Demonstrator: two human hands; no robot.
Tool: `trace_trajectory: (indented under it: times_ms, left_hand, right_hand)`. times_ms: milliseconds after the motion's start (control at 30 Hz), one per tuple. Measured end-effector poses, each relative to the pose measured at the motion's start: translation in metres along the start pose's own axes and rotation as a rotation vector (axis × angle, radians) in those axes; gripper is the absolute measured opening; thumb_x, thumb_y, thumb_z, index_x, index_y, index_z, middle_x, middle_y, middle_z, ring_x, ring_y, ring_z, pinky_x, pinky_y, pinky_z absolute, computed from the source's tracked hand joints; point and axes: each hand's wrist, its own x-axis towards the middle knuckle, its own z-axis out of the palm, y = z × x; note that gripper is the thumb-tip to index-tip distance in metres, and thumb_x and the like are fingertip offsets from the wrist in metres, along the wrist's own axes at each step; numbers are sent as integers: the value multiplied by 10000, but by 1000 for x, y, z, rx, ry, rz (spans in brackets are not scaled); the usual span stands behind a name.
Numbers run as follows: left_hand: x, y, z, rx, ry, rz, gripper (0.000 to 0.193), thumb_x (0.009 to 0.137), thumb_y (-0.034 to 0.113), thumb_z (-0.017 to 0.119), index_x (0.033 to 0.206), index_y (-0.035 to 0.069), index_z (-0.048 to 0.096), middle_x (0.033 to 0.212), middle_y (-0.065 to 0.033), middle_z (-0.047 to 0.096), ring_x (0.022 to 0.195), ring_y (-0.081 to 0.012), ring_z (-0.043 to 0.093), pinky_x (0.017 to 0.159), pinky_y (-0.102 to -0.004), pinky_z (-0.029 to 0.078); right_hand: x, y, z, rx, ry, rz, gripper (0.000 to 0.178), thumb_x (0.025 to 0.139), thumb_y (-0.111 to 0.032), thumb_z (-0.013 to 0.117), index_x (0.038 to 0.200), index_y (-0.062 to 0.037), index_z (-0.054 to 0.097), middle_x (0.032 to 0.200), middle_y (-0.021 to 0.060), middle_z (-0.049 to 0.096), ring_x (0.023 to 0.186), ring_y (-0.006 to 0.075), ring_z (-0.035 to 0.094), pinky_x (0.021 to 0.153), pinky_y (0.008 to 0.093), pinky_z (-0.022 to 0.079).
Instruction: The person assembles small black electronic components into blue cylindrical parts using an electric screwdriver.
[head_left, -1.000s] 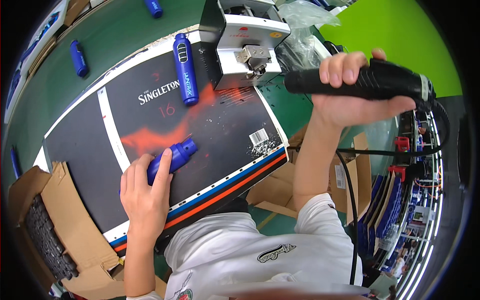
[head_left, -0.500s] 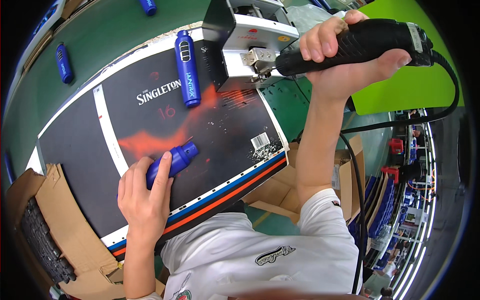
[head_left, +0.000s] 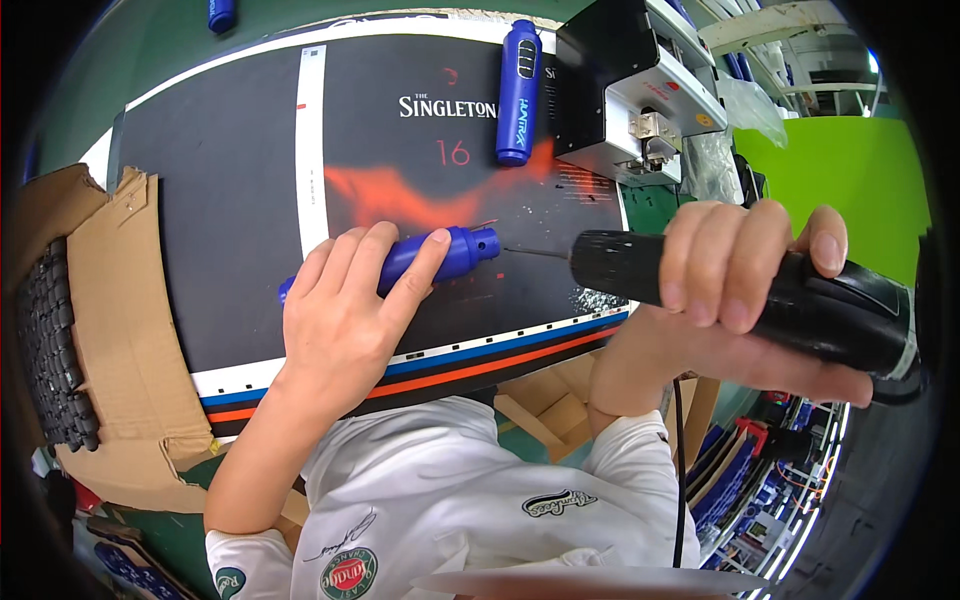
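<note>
My left hand (head_left: 345, 310) is wrapped around a blue plastic cylinder (head_left: 455, 252) lying on its side on the dark printed sheet, with its narrower, holed end toward the right. In my right hand (head_left: 735, 290) is a black corded electric screwdriver (head_left: 615, 265), held level. Its thin bit (head_left: 535, 252) points left, and the tip stops just short of the cylinder's holed end. Whether a screw sits on the tip is too small to tell. A second blue cylinder (head_left: 517, 100) lies farther back on the sheet, beside the metal screw feeder (head_left: 650, 130).
The dark printed sheet (head_left: 225, 220) covers the table. At the left stands an open cardboard box (head_left: 125, 300) with black parts in it. Small pale specks (head_left: 597, 300) are scattered near the sheet's right corner. Another blue cylinder (head_left: 222, 14) lies at the far edge.
My right hand has brought the screwdriver away from the screw feeder, down toward the cylinder's end. My left hand still holds the cylinder, now lying more level. The view has shifted.
</note>
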Motion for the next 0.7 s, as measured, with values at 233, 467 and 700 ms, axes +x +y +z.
trace_trajectory:
  times_ms: [233, 467, 700]
  left_hand:
    - [-3, 0, 1, -25, 22, 17, 550, 678, 104, 651, 1227, 126, 644, 1025, -152, 594, 894, -279, 608, 739, -376, 484]
    - [-4, -1, -1, -52, 16, -33, 574, 652, 128, 772, 1214, 159, 662, 1015, -127, 592, 887, -292, 611, 745, -405, 491]
    - [-5, 0, 0, -42, 11, -18, 542, 698, 134, 742, 1231, 168, 652, 1023, -134, 590, 903, -296, 611, 755, -406, 493]
  right_hand:
    - [4, 5, 15, -87, -147, 139, 821, 740, -799, 597, 1181, -129, 423, 790, 36, 545, 613, 160, 546, 540, 283, 472]
    - [1, 19, 21, -141, -172, 121, 848, 705, -810, 616, 1141, -112, 410, 766, 37, 557, 580, 138, 546, 490, 264, 478]
    - [6, 13, 42, 4, 21, 296, 248, 938, -240, 640, 905, -5, 566, 678, 139, 600, 544, 222, 538, 581, 349, 439]
